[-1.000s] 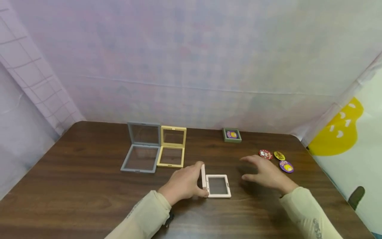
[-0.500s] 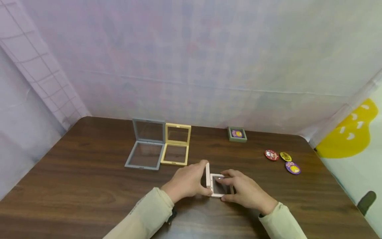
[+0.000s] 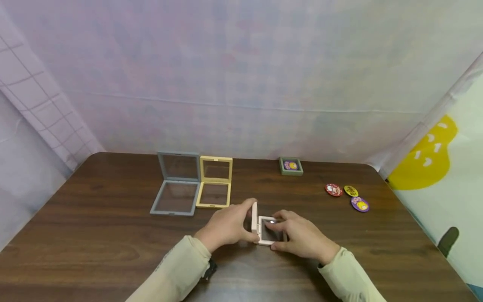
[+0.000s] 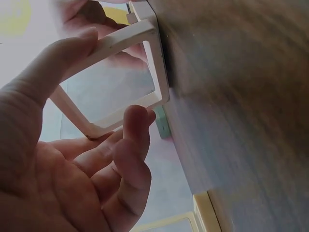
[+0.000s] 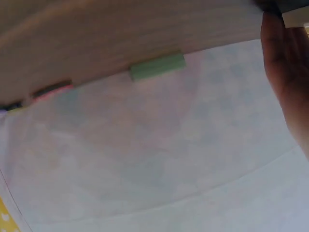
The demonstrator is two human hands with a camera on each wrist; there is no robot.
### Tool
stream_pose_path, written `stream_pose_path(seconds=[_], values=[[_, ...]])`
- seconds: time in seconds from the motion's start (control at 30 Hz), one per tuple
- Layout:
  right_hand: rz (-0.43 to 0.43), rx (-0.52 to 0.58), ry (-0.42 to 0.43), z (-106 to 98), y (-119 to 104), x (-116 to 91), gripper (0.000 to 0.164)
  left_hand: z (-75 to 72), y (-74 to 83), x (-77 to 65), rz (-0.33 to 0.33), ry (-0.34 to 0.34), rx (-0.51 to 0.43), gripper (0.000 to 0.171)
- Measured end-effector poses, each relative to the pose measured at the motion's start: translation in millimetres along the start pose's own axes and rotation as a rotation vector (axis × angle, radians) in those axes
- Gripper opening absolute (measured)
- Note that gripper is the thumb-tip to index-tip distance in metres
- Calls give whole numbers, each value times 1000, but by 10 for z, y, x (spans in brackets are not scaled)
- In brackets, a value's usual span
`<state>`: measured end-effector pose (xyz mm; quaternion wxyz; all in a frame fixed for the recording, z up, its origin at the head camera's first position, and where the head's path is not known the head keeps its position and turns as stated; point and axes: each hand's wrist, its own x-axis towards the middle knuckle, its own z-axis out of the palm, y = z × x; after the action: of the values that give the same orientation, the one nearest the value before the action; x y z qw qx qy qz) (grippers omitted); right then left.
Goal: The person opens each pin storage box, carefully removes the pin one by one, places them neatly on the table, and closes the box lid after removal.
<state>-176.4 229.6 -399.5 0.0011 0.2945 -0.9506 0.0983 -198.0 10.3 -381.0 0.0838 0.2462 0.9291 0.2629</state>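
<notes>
A small white floating display frame (image 3: 270, 241) stands unfolded on the table, its base flat and its lid upright. My left hand (image 3: 228, 222) holds the lid between thumb and fingers, as the left wrist view also shows around the lid (image 4: 150, 63) with its clear film. My right hand (image 3: 303, 237) grips the base from the right, thumb at the near edge and a finger at the far edge. Another finger lies over the base's film. In the right wrist view only part of the right hand (image 5: 289, 82) shows, at the right edge.
A grey frame (image 3: 156, 201) and a yellow frame (image 3: 213, 206) stand unfolded at the back left. Further right is a green frame (image 3: 291, 172) with a purple badge inside. Red (image 3: 333, 190), yellow (image 3: 351, 191) and purple (image 3: 360, 204) badges lie at the right.
My right hand has come left from beside the white frame and now grips its base. The left hand has kept its hold on the lid.
</notes>
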Motion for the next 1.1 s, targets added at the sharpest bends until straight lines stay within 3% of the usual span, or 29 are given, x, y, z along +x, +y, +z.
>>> stream_pose_path(seconds=[0.17,0.3,0.4,0.53,0.67,0.77,0.93,1.1], values=[[4,-61,-49,-31,-77,-38,63,-11,-31,7,-63,14,-23,78],[4,-113,-54,-44,-149,-31,60,-34,-76,13,-147,82,-35,42],[-20,-125,-31,1,-189,8,44,-43,-98,14,-189,134,14,23],[-46,-129,7,59,-226,38,25,-40,-102,7,-197,139,62,22],[-38,-112,29,92,-250,38,23,-24,-71,-25,-183,129,128,26],[-28,-94,73,144,-257,50,24,-16,-15,-53,-112,135,232,31],[-21,-113,146,213,-265,59,34,-8,102,-109,131,62,334,16],[-26,-128,163,230,-279,54,20,4,202,-193,299,10,422,17]])
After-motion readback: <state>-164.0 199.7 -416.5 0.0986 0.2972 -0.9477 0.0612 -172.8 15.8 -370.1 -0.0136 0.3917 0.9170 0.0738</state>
